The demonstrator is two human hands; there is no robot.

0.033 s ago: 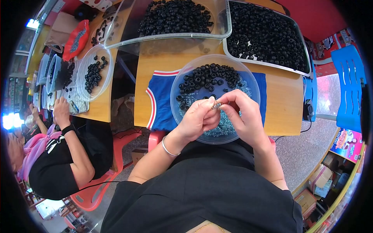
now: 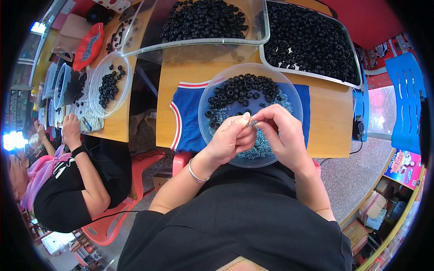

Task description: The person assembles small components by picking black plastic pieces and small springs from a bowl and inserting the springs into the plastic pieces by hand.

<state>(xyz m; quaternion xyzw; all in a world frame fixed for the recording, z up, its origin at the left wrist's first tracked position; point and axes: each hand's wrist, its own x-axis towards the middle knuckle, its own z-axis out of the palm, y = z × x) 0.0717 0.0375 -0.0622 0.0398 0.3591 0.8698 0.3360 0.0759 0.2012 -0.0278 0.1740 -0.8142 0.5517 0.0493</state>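
Over a round clear plastic bowl, my left hand and my right hand meet fingertip to fingertip. Both are closed in a pinch on a small shiny metallic-looking piece; fingers cover most of it, so its exact kind does not show. Inside the bowl, black round parts with holes fill the far side. Small pale-blue, clear-looking ring pieces lie on the near and right side, partly hidden by my hands. Under the bowl lies a blue cloth with red and white trim.
A large clear bin and a white-rimmed tray, both with many black parts, stand beyond the bowl on the wooden table. To the left, a person sits at another table beside a clear dish. A blue chair is at right.
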